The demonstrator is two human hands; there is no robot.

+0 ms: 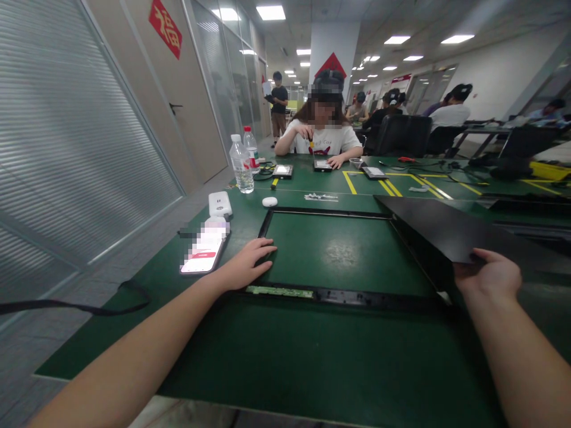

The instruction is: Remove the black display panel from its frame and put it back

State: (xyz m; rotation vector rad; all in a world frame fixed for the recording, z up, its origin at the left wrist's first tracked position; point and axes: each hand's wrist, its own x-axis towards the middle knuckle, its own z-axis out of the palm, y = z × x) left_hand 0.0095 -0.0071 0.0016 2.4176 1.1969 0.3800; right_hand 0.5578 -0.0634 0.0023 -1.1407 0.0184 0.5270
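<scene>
A thin black rectangular frame (352,296) lies flat on the green table, with a narrow green circuit board (281,292) along its near side. My left hand (250,261) rests on the frame's left side, palm down with fingers stretched out. At the right, my right hand (488,276) grips the near edge of a dark flat panel (428,223), thumb on top. The panel is tilted above the frame's right side, and its far corner reaches that side's back end. My right fingers are partly hidden beneath it.
Left of the frame lie a lit phone (203,249), a white device (220,204) and a small white case (269,202). Two water bottles (243,166) stand behind. Across the table (312,351), a person (325,128) handles a small drive (323,164).
</scene>
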